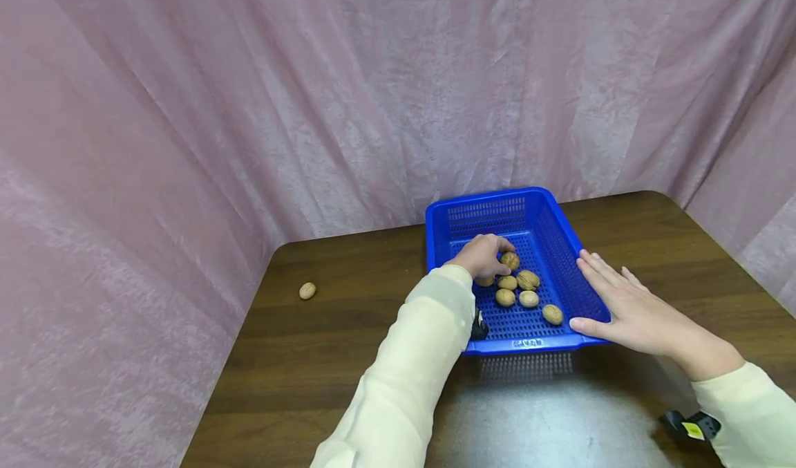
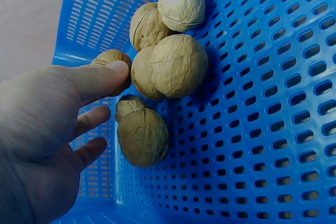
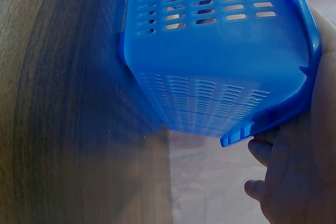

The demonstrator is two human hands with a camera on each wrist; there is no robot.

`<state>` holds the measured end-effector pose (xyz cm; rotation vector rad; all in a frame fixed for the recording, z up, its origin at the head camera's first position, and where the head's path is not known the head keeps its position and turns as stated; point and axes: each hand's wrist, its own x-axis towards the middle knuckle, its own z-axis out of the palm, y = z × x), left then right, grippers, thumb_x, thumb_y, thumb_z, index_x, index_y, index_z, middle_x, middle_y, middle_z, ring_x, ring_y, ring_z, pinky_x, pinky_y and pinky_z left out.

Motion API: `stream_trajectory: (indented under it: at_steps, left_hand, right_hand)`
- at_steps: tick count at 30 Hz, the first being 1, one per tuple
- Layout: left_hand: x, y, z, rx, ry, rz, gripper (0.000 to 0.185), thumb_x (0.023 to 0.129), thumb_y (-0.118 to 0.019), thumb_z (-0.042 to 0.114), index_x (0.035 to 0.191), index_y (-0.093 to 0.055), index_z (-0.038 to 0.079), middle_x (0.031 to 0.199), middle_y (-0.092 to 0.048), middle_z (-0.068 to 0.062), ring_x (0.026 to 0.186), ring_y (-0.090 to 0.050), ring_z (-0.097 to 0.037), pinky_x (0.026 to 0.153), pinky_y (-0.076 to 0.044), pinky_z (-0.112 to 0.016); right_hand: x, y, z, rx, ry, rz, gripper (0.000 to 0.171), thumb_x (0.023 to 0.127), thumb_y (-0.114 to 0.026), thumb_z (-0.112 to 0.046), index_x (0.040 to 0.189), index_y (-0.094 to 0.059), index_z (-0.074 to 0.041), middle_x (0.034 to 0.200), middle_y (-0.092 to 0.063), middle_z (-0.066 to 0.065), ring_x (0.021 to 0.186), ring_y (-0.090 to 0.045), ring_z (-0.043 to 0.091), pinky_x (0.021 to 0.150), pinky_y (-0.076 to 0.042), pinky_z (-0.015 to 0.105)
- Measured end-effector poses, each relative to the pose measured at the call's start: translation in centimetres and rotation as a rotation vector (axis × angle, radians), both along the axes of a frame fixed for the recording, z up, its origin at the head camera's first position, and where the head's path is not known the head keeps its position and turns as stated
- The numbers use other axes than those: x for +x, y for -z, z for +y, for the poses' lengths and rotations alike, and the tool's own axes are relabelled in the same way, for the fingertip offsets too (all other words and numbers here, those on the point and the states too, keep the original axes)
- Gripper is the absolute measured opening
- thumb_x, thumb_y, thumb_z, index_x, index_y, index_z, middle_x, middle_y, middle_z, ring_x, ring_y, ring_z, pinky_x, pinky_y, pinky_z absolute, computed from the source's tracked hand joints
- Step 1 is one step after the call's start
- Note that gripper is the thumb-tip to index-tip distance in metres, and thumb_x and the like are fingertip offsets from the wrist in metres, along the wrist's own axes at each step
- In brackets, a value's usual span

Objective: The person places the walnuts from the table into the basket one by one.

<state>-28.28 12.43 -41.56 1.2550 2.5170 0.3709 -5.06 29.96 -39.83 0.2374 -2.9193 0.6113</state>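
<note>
A blue plastic basket [image 1: 528, 344] with slotted walls stands on the table and holds several walnuts. My left hand [image 1: 484, 255] reaches into it and pinches a walnut [image 1: 510, 260] between thumb and fingers. In the left wrist view the thumb lies over that walnut [image 2: 122, 85], partly covering it. Close beside it sit other walnuts, among them a large round one [image 2: 180, 66] and a darker one [image 2: 143, 137]. My right hand [image 1: 634, 312] rests along the basket's right rim with fingers straight; the right wrist view shows the basket's outer wall [image 3: 210, 51] beside the hand [image 3: 294, 166].
A lone walnut [image 1: 307, 290] lies on the left part of the brown wooden table [image 1: 348, 330]. Pink curtains [image 1: 373, 95] hang behind the table and along its sides. A black wrist strap [image 1: 690, 425] shows at the right sleeve.
</note>
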Motion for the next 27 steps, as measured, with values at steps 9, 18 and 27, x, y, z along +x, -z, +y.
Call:
stream_trajectory:
  at_steps: [9,18,27]
  left_hand:
    - [0.0,0.0,0.2,0.002,0.001,-0.002,0.047,0.084,-0.077,0.029,0.129,-0.063,0.023,0.123,-0.063,0.011,0.117,-0.054,-0.006,0.101,-0.037,-0.022]
    - [0.1,-0.5,0.0,0.045,-0.019,-0.059,0.044,0.087,-0.074,0.027,0.129,-0.063,0.021,0.117,-0.065,0.012,0.116,-0.055,-0.008,0.098,-0.041,-0.023]
    - [0.3,-4.8,-0.9,0.247,-0.018,-0.103,0.042,0.087,-0.073,0.025,0.128,-0.063,0.018,0.121,-0.064,0.009,0.114,-0.057,-0.008,0.093,-0.043,-0.017]
  right_hand:
    - [0.2,-0.2,0.0,-0.004,-0.001,0.003,0.096,0.086,-0.067,-0.049,0.152,-0.018,0.001,0.158,-0.013,0.018,0.146,-0.009,0.032,0.115,0.005,0.048]
    - [0.2,-0.2,0.0,0.0,-0.011,-0.009,0.096,0.087,-0.065,-0.049,0.152,-0.016,0.001,0.159,-0.011,0.018,0.146,-0.006,0.031,0.115,0.008,0.047]
    - [0.1,-0.2,0.0,0.001,-0.009,-0.025,0.095,0.088,-0.064,-0.05,0.152,-0.016,0.002,0.159,-0.01,0.018,0.146,-0.004,0.031,0.115,0.007,0.05]
